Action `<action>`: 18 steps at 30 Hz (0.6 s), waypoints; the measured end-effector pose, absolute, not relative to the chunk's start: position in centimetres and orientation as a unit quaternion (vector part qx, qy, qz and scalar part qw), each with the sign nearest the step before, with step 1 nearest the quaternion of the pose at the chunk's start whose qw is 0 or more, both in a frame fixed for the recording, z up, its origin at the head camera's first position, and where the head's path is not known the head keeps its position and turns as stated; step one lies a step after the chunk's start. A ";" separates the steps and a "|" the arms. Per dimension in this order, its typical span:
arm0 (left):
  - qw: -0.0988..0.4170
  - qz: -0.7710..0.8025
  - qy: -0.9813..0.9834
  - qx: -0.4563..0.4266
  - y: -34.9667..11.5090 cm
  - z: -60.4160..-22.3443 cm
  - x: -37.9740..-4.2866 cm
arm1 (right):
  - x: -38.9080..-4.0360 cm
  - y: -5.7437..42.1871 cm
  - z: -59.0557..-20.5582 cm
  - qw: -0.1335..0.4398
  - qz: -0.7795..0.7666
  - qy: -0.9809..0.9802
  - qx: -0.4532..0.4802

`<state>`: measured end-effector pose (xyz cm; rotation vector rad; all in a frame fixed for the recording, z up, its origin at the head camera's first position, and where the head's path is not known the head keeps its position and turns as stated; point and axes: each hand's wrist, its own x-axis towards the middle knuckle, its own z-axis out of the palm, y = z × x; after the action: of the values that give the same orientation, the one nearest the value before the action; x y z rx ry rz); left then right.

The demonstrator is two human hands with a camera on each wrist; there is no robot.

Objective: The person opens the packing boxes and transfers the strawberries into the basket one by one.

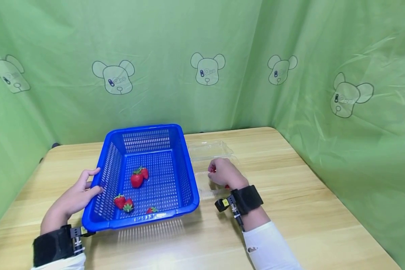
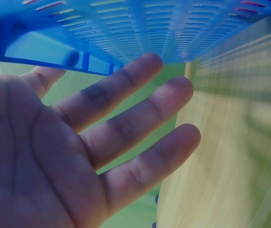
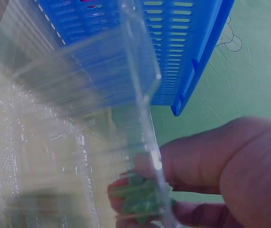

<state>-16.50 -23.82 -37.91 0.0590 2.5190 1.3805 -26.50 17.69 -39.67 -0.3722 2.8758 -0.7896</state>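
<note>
A blue perforated basket [image 1: 146,215] stands left of centre, its near edge raised off the table, with several red strawberries [image 1: 137,180] lying inside. My left hand [image 1: 75,197] grips the basket's left rim, thumb over the inner side. Beneath the basket, the other fingers [image 2: 140,118] extend loosely in the left wrist view. Over a clear plastic box [image 1: 206,150] to the right, my right hand [image 1: 227,173] pinches a strawberry [image 3: 142,197]. The right wrist view shows its green leaves behind the box's transparent wall. Another strawberry [image 1: 227,186] is partly hidden by the right wrist.
The wooden table [image 1: 290,202] extends to the right and in front of the basket. Green curtains [image 1: 175,97] with bear-like drawings surround the back and sides. Black straps with small cameras [image 1: 248,198] sit on both wrists.
</note>
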 end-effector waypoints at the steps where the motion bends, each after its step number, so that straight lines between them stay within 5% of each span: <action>1: 0.134 0.477 0.869 0.020 -23.8 -37.9 -16.5 | -26.5 17.7 -39.6 0.065 -0.266 0.954 -0.125; 18: 0.137 0.466 0.874 0.013 -23.8 -38.0 -16.5 | -26.5 17.7 -39.2 0.022 -0.267 0.951 -0.155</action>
<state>-16.50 -23.80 -38.01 0.0365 2.5293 1.3492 -26.51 17.70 -39.15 -0.4789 2.9457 -0.8265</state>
